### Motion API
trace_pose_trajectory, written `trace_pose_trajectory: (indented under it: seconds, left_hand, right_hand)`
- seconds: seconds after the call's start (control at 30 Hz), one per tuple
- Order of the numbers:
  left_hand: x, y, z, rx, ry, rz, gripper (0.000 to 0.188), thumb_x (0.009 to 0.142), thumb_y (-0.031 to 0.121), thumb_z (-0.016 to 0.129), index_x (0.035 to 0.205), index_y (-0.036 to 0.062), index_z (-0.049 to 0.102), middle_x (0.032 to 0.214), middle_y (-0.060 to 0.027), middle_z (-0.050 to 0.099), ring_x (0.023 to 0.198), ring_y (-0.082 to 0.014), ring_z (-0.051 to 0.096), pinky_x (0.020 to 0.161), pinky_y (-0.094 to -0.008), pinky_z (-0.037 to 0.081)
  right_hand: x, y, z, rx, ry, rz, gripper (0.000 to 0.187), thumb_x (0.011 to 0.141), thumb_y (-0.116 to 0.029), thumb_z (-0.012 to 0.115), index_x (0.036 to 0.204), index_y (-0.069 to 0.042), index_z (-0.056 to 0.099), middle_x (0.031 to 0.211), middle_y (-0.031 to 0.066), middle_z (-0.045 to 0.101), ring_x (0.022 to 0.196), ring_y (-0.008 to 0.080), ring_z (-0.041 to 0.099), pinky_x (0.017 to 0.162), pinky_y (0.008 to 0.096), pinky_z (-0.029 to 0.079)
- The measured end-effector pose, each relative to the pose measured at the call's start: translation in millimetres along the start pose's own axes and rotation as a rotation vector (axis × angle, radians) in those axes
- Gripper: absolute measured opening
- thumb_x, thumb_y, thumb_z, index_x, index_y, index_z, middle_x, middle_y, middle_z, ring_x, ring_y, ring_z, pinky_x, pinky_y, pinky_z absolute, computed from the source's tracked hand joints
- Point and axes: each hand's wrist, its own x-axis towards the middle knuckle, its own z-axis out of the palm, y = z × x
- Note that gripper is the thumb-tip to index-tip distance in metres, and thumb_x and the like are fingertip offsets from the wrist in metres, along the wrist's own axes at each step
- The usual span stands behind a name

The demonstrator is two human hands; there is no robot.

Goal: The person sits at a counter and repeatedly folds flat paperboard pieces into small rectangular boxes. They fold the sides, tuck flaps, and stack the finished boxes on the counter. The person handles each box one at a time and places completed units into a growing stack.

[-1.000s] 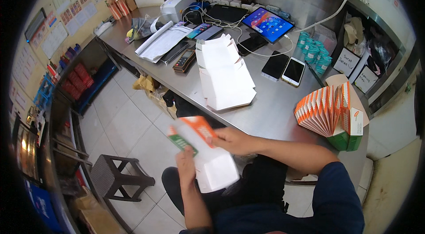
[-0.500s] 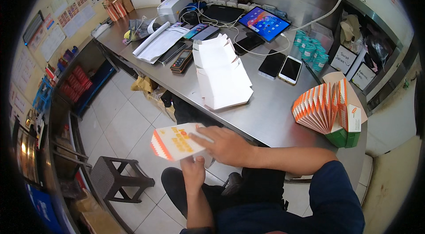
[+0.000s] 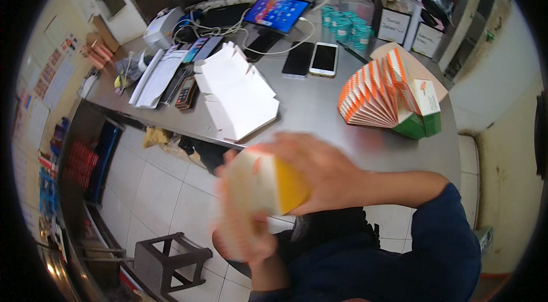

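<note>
Over my lap, in front of the table, I hold a food carton [image 3: 255, 179] with white, yellow and orange faces, blurred by motion. My left hand [image 3: 254, 239] grips its left and lower side. Laid over the top and the yellow right side, my right hand [image 3: 325, 173] presses on the carton with bent fingers. Beyond it, flat unfolded white cartons [image 3: 240, 93] lie stacked near the table's front edge. To the right, a fanned bundle of orange-and-white folded cartons [image 3: 371, 93] rests in a green-bottomed carton [image 3: 419, 125].
On the steel table [image 3: 308, 105] lie a black phone [image 3: 298, 59], a white phone [image 3: 323, 59], a card terminal [image 3: 186, 93] and papers [image 3: 157, 76]. A tablet [image 3: 277, 13] and teal-wrapped items [image 3: 348, 25] stand behind. A dark stool [image 3: 171, 265] is on the floor at left.
The carton has been turned, now showing a yellow side, and my hands have moved to hold it from both sides. My view has swung right, so the table things appear farther left.
</note>
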Motion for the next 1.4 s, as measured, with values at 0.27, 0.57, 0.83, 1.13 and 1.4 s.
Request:
trace_pose_trajectory:
  seconds: [0.27,0.57,0.83,1.13,1.4]
  left_hand:
    - [75,25,231,0.173,-0.685,0.647,0.11,0.081,0.045,0.076,0.162,0.0057,0.012,0.16,-0.0296,0.029,0.144,-0.0549,0.03,0.117,-0.0653,0.021]
    - [148,-28,226,0.586,-0.771,-0.005,0.097,0.085,0.04,0.074,0.159,0.0074,0.021,0.105,-0.0253,0.07,0.113,-0.0443,0.064,0.103,-0.0514,0.046]
    - [148,-43,158,0.597,-0.599,0.202,0.091,0.078,0.032,0.085,0.151,0.0054,0.038,0.113,-0.0287,0.065,0.108,-0.0422,0.064,0.096,-0.0453,0.051]
    - [139,-80,128,0.19,-0.344,-0.005,0.098,0.077,0.042,0.088,0.153,0.007,0.037,0.125,-0.023,0.06,0.119,-0.0329,0.061,0.102,-0.0448,0.049]
    - [133,-80,127,0.144,-0.389,-0.046,0.084,0.079,0.028,0.084,0.15,0.0101,0.044,0.126,-0.025,0.059,0.123,-0.0361,0.057,0.1,-0.0488,0.05]
  right_hand:
    - [-158,36,-195,-0.454,0.571,0.418,0.091,0.071,-0.032,0.089,0.147,-0.011,0.045,0.139,0.0137,0.055,0.13,0.0292,0.053,0.108,0.0424,0.044]
    - [-159,128,-211,-0.071,0.109,0.658,0.084,0.077,-0.034,0.086,0.146,-0.009,0.047,0.146,0.012,0.051,0.133,0.0242,0.049,0.113,0.0382,0.036]
    - [-92,100,-179,-0.364,-0.162,0.516,0.084,0.077,-0.046,0.084,0.144,-0.01,0.05,0.139,0.0167,0.053,0.131,0.0346,0.049,0.112,0.0424,0.038]
    - [-118,119,-138,-0.139,0.018,0.515,0.112,0.067,-0.041,0.09,0.159,-0.014,0.031,0.148,0.017,0.043,0.14,0.0333,0.04,0.118,0.0434,0.032]
    - [-87,92,-140,-0.354,-0.305,0.697,0.11,0.063,-0.041,0.09,0.158,-0.027,0.036,0.148,0.0199,0.04,0.139,0.0432,0.04,0.116,0.0491,0.034]
